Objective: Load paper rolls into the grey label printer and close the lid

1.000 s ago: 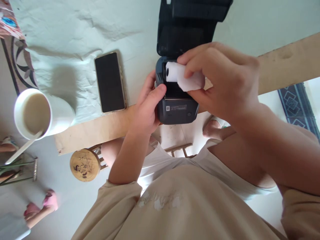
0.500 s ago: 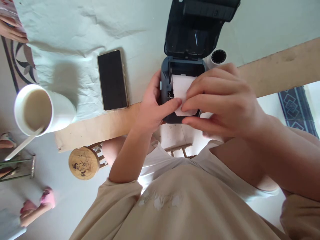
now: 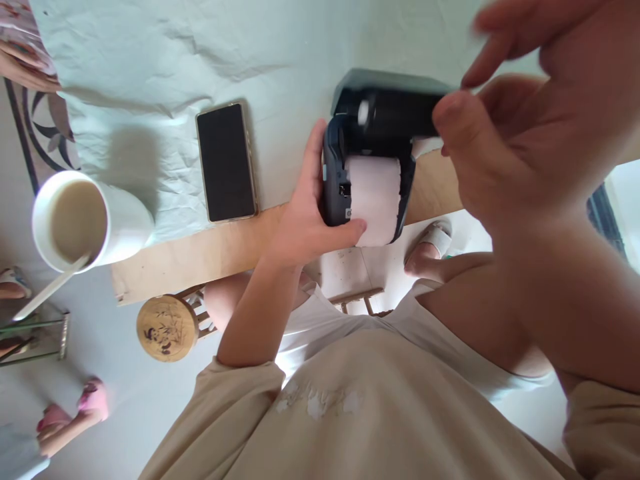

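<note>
A small dark label printer (image 3: 335, 200) stands at the table edge with its lid part-way up. My left hand (image 3: 307, 217) is wrapped around its left side, the thumb pressing on the white paper (image 3: 376, 197) that comes out over the front rim. At the raised lid (image 3: 395, 110) my right hand (image 3: 520, 127) pinches the lid's right edge between thumb and index finger, its other fingers bent and partly blurred. The paper roll itself is hidden beneath the lid.
A phone (image 3: 227, 163) lies face up on the pale table cover (image 3: 280, 73). A white cup (image 3: 123, 223) of milky drink with a spoon is at the left. A round wooden stool (image 3: 167, 328) is below. Another person's hand (image 3: 25, 67) shows at the upper left.
My right hand has moved from the paper up to the lid, which has swung down from wide open to part-way. The paper now hangs over the printer's front. My left hand still holds the printer.
</note>
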`<state>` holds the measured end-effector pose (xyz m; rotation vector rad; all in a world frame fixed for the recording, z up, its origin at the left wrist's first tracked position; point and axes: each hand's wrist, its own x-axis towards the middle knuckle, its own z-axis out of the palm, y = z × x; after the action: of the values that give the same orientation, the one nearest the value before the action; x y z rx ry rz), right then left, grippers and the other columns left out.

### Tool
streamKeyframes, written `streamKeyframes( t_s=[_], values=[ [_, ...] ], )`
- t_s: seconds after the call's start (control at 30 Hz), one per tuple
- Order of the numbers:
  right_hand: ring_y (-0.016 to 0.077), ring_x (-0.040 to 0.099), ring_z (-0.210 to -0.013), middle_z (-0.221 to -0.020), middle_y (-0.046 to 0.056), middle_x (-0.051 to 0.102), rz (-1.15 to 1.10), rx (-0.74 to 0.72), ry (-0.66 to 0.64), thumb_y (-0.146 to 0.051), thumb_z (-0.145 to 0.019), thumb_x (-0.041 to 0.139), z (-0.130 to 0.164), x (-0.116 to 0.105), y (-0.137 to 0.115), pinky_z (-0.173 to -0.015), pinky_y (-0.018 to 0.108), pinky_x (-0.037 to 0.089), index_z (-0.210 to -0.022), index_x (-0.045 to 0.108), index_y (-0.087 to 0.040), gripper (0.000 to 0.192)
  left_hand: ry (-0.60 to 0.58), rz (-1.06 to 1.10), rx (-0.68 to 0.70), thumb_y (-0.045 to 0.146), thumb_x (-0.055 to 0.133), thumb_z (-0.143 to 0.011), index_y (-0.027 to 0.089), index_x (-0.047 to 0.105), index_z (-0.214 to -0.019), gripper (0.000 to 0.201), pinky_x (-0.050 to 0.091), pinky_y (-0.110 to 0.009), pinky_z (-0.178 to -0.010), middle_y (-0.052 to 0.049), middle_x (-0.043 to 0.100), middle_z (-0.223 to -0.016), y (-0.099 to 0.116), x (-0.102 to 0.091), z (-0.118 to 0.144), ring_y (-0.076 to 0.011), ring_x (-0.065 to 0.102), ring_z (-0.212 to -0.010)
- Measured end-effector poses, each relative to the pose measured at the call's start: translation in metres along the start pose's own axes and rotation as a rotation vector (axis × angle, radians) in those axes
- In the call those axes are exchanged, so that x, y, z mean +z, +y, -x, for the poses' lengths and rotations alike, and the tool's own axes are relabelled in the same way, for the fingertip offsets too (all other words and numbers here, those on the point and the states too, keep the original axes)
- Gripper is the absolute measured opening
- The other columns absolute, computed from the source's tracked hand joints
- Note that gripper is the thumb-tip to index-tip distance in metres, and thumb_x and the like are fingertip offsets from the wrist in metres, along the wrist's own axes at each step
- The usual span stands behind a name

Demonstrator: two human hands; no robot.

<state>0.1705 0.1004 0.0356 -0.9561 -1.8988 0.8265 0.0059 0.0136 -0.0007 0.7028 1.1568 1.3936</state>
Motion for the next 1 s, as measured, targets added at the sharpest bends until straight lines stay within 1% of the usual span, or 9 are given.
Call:
streamKeyframes(
  t_s=[0.1,0.17,0.27,0.37,0.5,0.57,0.67,0.83,1.0],
  values=[
    [0.0048,0.051,-0.077,-0.084,0.004,0.058,0.164,-0.266,-0.077,-0.028,-0.086,0.063,0.002,-0.001,0.003,-0.055,0.016,0.041,-0.083,0.068,-0.019,0.011,0.016,-0.002,0.023,0.016,0.077,-0.06,0.03,0.031,-0.152,0.104,0.05,-0.033,-0.102,-0.003,0.056,-0.141,0.0,0.0,0.002,-0.0263,0.056,-0.128],
    [0.0,0.045,-0.062,-0.089,0.002,0.058,0.149,-0.271,-0.194,-0.024,-0.08,0.068,0.005,-0.002,0.007,-0.051,0.016,0.041,-0.08,0.068,-0.019,0.004,-0.013,-0.016,0.045,0.016,0.076,-0.063,0.032,0.028,-0.153,0.104,0.051,-0.033,-0.098,-0.003,0.051,-0.146,-0.002,-0.003,0.002,-0.0247,0.058,-0.124],
    [-0.0027,0.044,-0.058,-0.096,0.001,0.056,0.184,-0.225,-0.302,-0.022,-0.079,0.069,0.008,-0.001,0.008,-0.053,0.016,0.043,-0.08,0.067,-0.018,0.004,-0.114,0.015,0.088,0.015,0.08,-0.061,0.034,0.031,-0.149,0.102,0.05,-0.03,-0.103,-0.001,0.043,-0.153,-0.008,-0.01,-0.001,-0.0222,0.054,-0.129],
    [-0.0016,0.043,-0.061,-0.093,0.004,0.054,0.174,-0.258,-0.315,-0.024,-0.084,0.064,0.011,0.001,0.004,-0.055,0.016,0.043,-0.085,0.067,-0.017,0.008,-0.155,0.129,0.115,0.024,0.082,-0.068,0.034,0.044,-0.135,0.078,0.053,-0.025,-0.099,0.001,0.054,-0.138,-0.01,-0.012,-0.004,-0.0161,0.059,-0.121],
    [0.0081,0.053,-0.085,-0.099,0.008,0.054,0.179,-0.24,-0.236,-0.024,-0.084,0.063,0.015,0.004,-0.001,-0.058,0.016,0.048,-0.107,0.066,-0.018,0.023,-0.104,0.147,0.042,0.031,0.071,-0.083,0.023,0.058,-0.11,0.031,0.052,-0.017,-0.058,0.002,0.062,-0.09,-0.005,-0.009,-0.002,-0.0072,0.063,-0.072],
    [0.008,0.054,-0.088,-0.122,0.01,0.052,0.178,-0.172,-0.248,-0.025,-0.084,0.064,0.016,0.004,-0.002,-0.057,0.016,0.049,-0.125,0.059,-0.021,0.042,-0.089,0.141,0.015,0.029,0.074,-0.08,0.021,0.059,-0.107,0.031,0.05,-0.015,-0.054,0.002,0.061,-0.084,-0.001,-0.008,-0.001,-0.0062,0.061,-0.067],
    [-0.0006,0.05,-0.069,-0.144,0.008,0.044,0.19,-0.161,-0.331,-0.032,-0.085,0.064,0.016,0.004,-0.001,-0.057,0.017,0.049,-0.134,0.052,-0.023,0.051,-0.096,0.135,-0.004,0.028,0.075,-0.079,0.02,0.059,-0.108,0.034,0.048,-0.014,-0.052,0.002,0.061,-0.084,0.003,-0.008,0.001,-0.0062,0.06,-0.067],
    [0.0089,0.063,-0.095,-0.14,0.009,0.048,0.205,-0.158,-0.373,-0.032,-0.086,0.063,0.014,0.006,-0.002,-0.062,0.017,0.051,-0.131,0.055,-0.019,0.048,-0.099,0.127,0.0,0.029,0.075,-0.079,0.02,0.06,-0.11,0.035,0.045,-0.014,-0.05,0.001,0.06,-0.085,0.004,-0.009,0.001,-0.0057,0.058,-0.065],
    [0.0161,0.06,-0.116,-0.141,0.01,0.046,0.19,-0.13,-0.399,-0.029,-0.085,0.063,0.012,0.007,-0.003,-0.069,0.021,0.055,-0.131,0.053,-0.019,0.048,-0.109,0.149,0.031,0.027,0.072,-0.082,0.019,0.06,-0.107,0.029,0.045,-0.014,-0.051,0.001,0.059,-0.082,0.001,-0.008,0.0,-0.0046,0.057,-0.063]
  ],
)
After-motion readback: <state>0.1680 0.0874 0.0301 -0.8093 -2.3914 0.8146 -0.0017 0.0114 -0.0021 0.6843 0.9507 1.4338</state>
